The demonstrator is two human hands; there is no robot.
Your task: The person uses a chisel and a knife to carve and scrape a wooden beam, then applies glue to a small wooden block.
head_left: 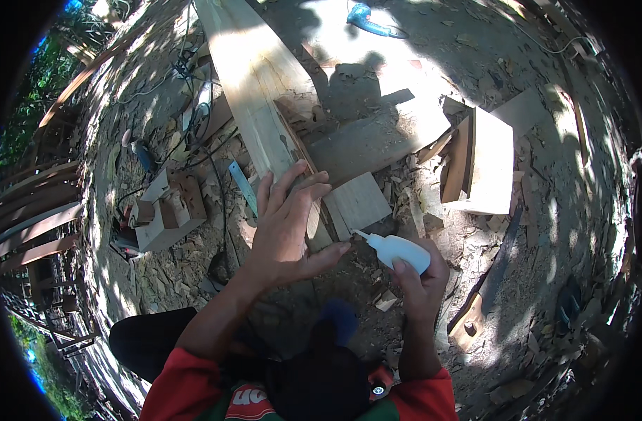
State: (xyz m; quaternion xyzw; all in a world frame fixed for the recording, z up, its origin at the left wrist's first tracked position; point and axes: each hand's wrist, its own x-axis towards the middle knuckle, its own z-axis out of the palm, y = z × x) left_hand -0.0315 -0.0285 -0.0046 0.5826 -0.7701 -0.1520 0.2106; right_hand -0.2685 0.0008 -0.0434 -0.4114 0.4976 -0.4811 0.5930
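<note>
My right hand (422,284) is closed around a white squeeze bottle (405,253). The bottle's thin nozzle points left, its tip at the near edge of a pale square wood piece (363,202). My left hand (282,231) lies with fingers spread over a narrow wooden strip (317,223) and the side of a long pale board (250,70). Its thumb reaches toward the square piece's near corner. The strip runs along the board's right side, beside the square piece. Whatever lies under my left palm is hidden.
A handsaw (496,266) with a wooden handle lies at right, below an angled wooden assembly (491,165). Another wooden assembly (170,210) sits at left near dark cables. A blue power tool (368,19) lies at the far side. Shavings and leaves cover the ground.
</note>
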